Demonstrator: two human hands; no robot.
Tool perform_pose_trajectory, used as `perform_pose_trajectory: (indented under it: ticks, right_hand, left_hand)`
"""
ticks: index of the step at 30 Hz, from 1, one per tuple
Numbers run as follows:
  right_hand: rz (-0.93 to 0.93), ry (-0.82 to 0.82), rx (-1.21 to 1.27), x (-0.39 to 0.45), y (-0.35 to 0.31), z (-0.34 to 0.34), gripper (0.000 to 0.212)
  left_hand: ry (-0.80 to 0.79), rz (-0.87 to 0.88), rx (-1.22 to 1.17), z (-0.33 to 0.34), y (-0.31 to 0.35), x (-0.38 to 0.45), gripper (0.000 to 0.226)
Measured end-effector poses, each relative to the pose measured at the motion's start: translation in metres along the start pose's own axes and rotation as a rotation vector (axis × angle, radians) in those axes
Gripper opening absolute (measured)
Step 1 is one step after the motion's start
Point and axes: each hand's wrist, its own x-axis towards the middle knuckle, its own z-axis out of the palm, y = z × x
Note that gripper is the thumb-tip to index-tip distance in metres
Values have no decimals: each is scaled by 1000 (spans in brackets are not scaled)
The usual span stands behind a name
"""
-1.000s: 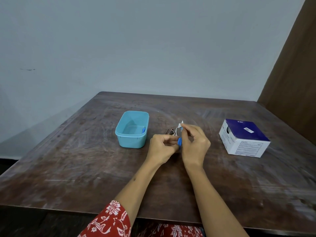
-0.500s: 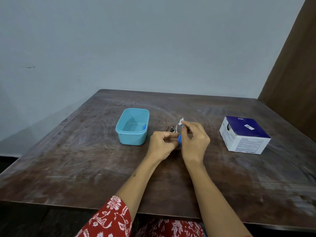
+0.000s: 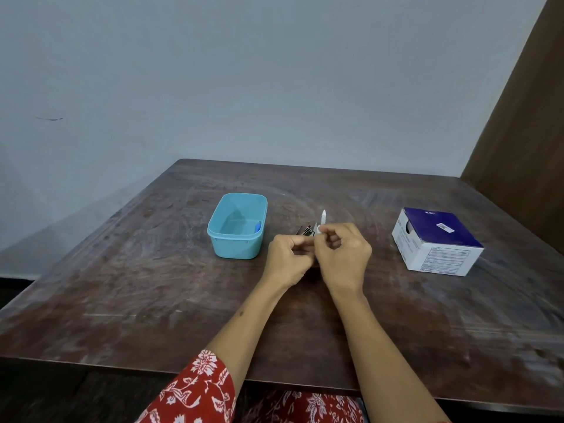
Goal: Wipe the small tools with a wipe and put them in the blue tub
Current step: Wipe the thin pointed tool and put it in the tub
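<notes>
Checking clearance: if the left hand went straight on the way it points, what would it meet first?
The left hand points right and slightly away, so it would first meet the right hand, already close against it. The small metal tools lie just beyond; depth is unclear.

On the table (image 3: 152, 300), the tub (image 3: 236, 228) sits left of the hands (image 3: 317, 254), the box (image 3: 436, 241) right.

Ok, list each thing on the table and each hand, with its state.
blue tub: lidless, upright, a small blue item inside.
white wipe: pinched by the right hand.
left hand: fingers curled; what it holds is hidden.
small tools: lying beyond the hands.
box: closed on top, untouched.
</notes>
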Motion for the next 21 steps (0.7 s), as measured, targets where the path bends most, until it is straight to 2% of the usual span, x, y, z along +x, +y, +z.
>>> perform_pose_trajectory:
  ticks: [2,6,9,14,21]
  right_hand:
    - [7,-33,-24,-1,0,0,12]
    - [-63,68,45,3,1,0,16]
    - [-61,79,50,4,2,2,17]
    - [10,-79,-14,-1,2,2,12]
    - [18,-179,-59,-4,2,2,11]
  left_hand:
    - [18,2,4,0,-1,0,30]
    - [-21,-66,-20,1,2,-1,29]
    - [-36,-70,-13,0,3,-1,30]
    - [56,-26,-13,-2,0,1,33]
    - [86,-86,-74,-4,2,3,40]
